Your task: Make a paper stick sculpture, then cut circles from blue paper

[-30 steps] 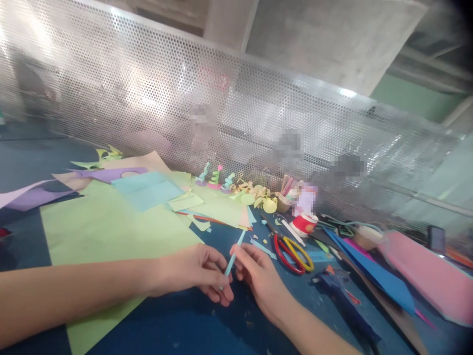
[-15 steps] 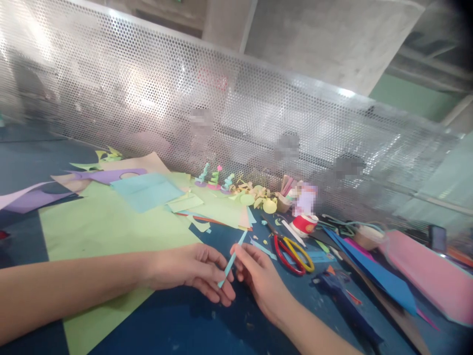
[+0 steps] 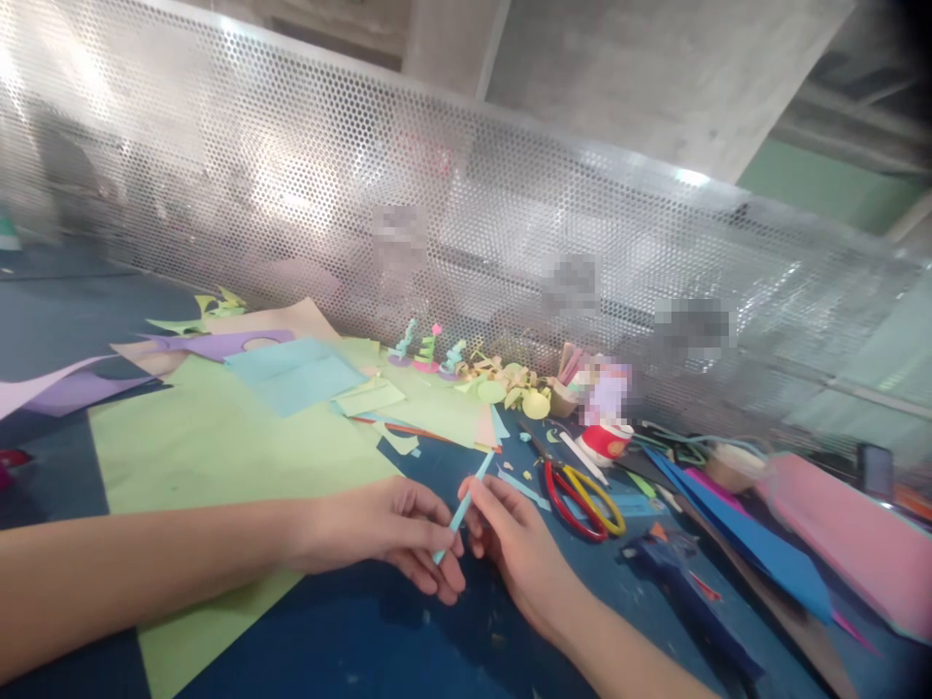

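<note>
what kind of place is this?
Probably a paper-craft workspace; whether workshop or classroom, can't tell. Signs: the thin blue paper strip in the right hand, the red-and-yellow-handled scissors, and the small paper spirals standing by the perforated screen.

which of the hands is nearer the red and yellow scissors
Right. The right hand is just left of the scissors, pinching a pale blue strip; the left hand is farther left, beyond the right hand.
</note>
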A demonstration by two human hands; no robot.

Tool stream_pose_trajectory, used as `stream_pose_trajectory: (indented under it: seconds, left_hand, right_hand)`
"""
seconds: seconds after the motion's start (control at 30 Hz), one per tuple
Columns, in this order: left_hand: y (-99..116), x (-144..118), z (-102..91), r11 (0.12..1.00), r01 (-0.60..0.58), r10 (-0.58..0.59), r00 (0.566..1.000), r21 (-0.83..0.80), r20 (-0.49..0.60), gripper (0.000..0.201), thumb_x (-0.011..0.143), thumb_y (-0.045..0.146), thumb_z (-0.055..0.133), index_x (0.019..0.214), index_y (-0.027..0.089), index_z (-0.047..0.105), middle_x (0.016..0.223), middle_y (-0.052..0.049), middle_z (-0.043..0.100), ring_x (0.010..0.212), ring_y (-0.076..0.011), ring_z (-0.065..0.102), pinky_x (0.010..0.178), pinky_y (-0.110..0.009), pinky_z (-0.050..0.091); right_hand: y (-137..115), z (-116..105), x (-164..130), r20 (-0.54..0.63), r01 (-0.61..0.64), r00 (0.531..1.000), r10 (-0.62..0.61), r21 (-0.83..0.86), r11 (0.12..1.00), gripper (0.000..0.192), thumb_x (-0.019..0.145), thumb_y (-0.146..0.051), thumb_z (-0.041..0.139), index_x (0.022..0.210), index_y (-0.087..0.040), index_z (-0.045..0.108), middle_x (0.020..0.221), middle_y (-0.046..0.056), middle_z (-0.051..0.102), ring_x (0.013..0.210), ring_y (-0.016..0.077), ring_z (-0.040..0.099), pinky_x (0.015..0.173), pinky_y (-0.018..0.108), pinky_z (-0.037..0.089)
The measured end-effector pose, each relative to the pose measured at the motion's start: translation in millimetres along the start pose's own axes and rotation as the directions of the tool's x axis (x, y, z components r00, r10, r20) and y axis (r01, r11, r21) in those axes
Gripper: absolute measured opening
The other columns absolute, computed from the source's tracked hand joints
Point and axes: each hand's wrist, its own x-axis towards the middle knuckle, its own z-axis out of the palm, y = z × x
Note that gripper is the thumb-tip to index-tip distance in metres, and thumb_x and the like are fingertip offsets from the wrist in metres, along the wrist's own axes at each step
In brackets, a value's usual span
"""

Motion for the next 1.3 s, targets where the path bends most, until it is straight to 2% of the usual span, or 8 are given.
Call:
stream_pose_trajectory:
  seconds: [0.17,0.47,0.6,0.7,0.87,1.03,1.2,1.3]
  left_hand:
    - [1,1,-5.1,0.999,0.001,0.002,0.998,-0.040,0.070,0.023,0.082,0.034,0.057,0.091,0.014,0.062,0.089,-0.009,0.070,0.084,-0.0179,0.067,0.079,-0.029,0.049]
    - [2,2,-7.3,0.998,0.014,-0.009,0.997,-0.069,0.073,0.017,0.080,0.027,0.059,0.092,0.016,0.063,0.089,-0.006,0.070,0.085,-0.0170,0.067,0.081,-0.028,0.048]
    - [1,2,-6.8,0.996,-0.017,0.022,0.998,-0.083,0.061,0.019,0.079,0.028,0.061,0.093,0.015,0.063,0.089,-0.006,0.069,0.085,-0.0158,0.066,0.080,-0.026,0.048]
    - [0,3,-6.5,0.995,-0.037,0.041,0.998,-0.095,0.045,0.019,0.079,0.029,0.062,0.092,0.014,0.064,0.087,-0.005,0.068,0.083,-0.0145,0.065,0.079,-0.025,0.048]
    - [-4,5,-7.8,0.992,-0.063,0.063,0.998,-0.110,-0.005,0.020,0.076,0.031,0.066,0.086,0.015,0.062,0.084,-0.004,0.068,0.077,-0.0134,0.065,0.078,-0.026,0.048]
    - [-2,3,-4.7,0.990,-0.067,0.061,0.997,-0.123,-0.052,0.024,0.074,0.033,0.067,0.087,0.013,0.062,0.090,-0.008,0.068,0.084,-0.0170,0.064,0.086,-0.032,0.046]
    - [5,0,4.0,0.961,-0.186,0.148,0.971,-0.204,-0.189,0.025,0.082,0.039,0.055,0.091,0.016,0.060,0.087,-0.006,0.064,0.088,-0.0176,0.060,0.089,-0.035,0.043]
    - [10,-1,4.4,0.957,-0.254,0.214,0.944,-0.139,-0.250,0.024,0.082,0.036,0.056,0.095,0.017,0.060,0.089,-0.004,0.062,0.090,-0.0173,0.056,0.090,-0.034,0.041]
  right_hand:
    - [1,-1,0,0.010,0.006,1.000,-0.006,0.001,1.000,0.029,0.084,-0.044,0.052,0.077,-0.017,0.058,0.056,-0.005,0.043,0.051,0.0080,0.043,0.050,0.022,0.031]
    - [2,-1,1,-0.021,-0.035,0.999,0.038,0.126,0.991,0.031,0.082,-0.047,0.054,0.085,-0.018,0.064,0.054,-0.004,0.045,0.053,0.0105,0.045,0.049,0.022,0.033]
    - [2,-2,0,0.045,-0.035,0.999,0.027,0.176,0.984,0.033,0.084,-0.047,0.049,0.087,-0.018,0.066,0.061,-0.001,0.053,0.056,0.0106,0.047,0.050,0.022,0.036]
    - [0,-2,-2,0.093,-0.019,0.996,0.009,0.111,0.994,0.022,0.082,-0.038,0.056,0.088,-0.018,0.065,0.064,-0.001,0.055,0.057,0.0092,0.047,0.052,0.021,0.037]
    - [-3,0,-3,0.117,0.056,0.992,-0.054,-0.016,0.998,0.019,0.083,-0.035,0.056,0.087,-0.017,0.063,0.066,-0.001,0.056,0.056,0.0088,0.048,0.052,0.021,0.037]
    - [-1,0,-3,0.128,0.042,0.991,-0.047,0.048,0.998,0.021,0.085,-0.039,0.052,0.086,-0.019,0.059,0.063,-0.003,0.051,0.056,0.0096,0.051,0.051,0.021,0.037]
    - [1,0,-3,0.081,0.024,0.996,-0.036,0.144,0.989,0.022,0.085,-0.041,0.051,0.087,-0.021,0.059,0.069,-0.002,0.051,0.060,0.0096,0.046,0.048,0.019,0.036]
    - [1,0,-3,0.112,0.036,0.993,-0.047,0.093,0.995,0.024,0.087,-0.040,0.048,0.089,-0.020,0.060,0.066,-0.003,0.047,0.055,0.0086,0.042,0.047,0.020,0.035]
